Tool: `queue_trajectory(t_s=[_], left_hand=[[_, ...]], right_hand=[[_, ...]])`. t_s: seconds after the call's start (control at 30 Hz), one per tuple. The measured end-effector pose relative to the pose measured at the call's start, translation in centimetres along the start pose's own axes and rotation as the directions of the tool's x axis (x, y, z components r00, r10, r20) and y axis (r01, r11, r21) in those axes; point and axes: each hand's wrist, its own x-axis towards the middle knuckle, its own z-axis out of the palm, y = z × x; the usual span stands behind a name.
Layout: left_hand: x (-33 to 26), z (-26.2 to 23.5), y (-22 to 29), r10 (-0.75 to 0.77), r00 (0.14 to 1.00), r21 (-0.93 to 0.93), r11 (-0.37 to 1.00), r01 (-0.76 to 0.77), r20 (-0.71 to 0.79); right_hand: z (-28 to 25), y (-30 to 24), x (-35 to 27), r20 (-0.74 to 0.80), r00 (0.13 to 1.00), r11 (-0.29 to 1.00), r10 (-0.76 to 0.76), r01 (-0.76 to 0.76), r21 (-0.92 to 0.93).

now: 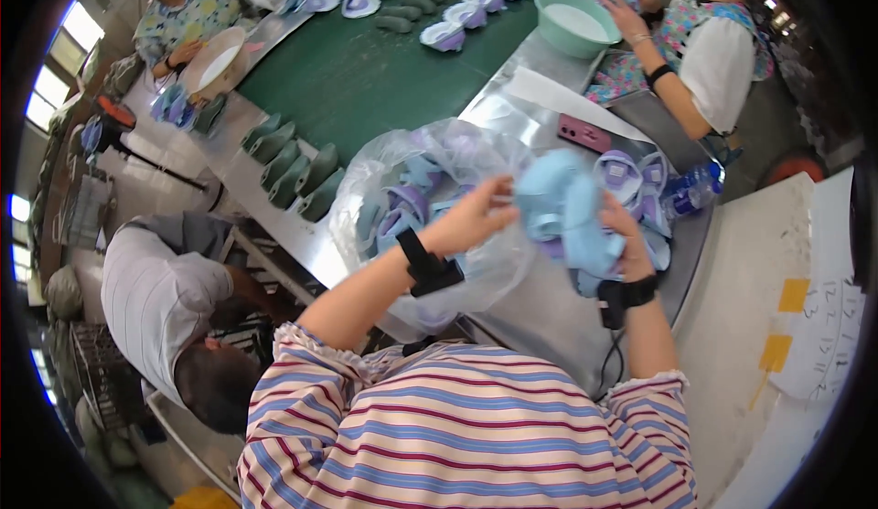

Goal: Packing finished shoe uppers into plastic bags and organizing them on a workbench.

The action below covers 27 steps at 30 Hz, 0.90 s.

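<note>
My right hand (626, 242) grips a pair of light blue foam shoes (560, 203), raised over the metal table and blurred by motion. Beside the pair's left side is my left hand (483, 212), its fingers curved but apart; whether a fingertip touches the foam is hard to tell. Under my left forearm stands a clear plastic bag (346, 212) with light blue and purple shoes (407, 203) inside. To the right of the held pair lies a heap of purple and blue shoes (620, 176), partly covered by my right hand.
A green conveyor belt (338, 79) carries rows of shoes. Dark green shoes (288, 166) line its left edge. A pink phone (583, 132), a bottle (692, 191) and a green basin (574, 24) are on the right. Co-workers sit at both sides; another person (169, 299) bends down at left.
</note>
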Motion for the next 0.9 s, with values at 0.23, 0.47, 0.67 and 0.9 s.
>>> queue_trajectory(t_s=[0.23, 0.47, 0.67, 0.9], left_hand=[[-6.8, -12.6, -2.5, -0.253, 0.964, 0.677, 0.724, 0.131, 0.083], [-10.9, -8.1, -7.0, -0.254, 0.837, 0.788, 0.289, 0.544, -0.485], [-11.7, -10.1, -12.9, 0.053, 0.748, 0.466, 0.810, 0.356, -0.662], [-10.0, -9.1, -0.7, 0.141, 0.974, 0.380, 0.923, -0.064, -0.179]], right_hand=[[-11.7, -2.9, -0.5, -0.359, 0.554, 0.481, -0.751, 0.085, -0.873], [14.3, 1.8, 1.5, 0.669, 0.721, 0.459, 0.181, 0.540, -0.706], [16.9, 10.9, 7.3, 0.416, 0.759, -0.002, 0.500, 0.482, -0.876], [20.2, 7.4, 6.6, 0.811, 0.494, 0.236, -0.314, 0.868, -0.437]])
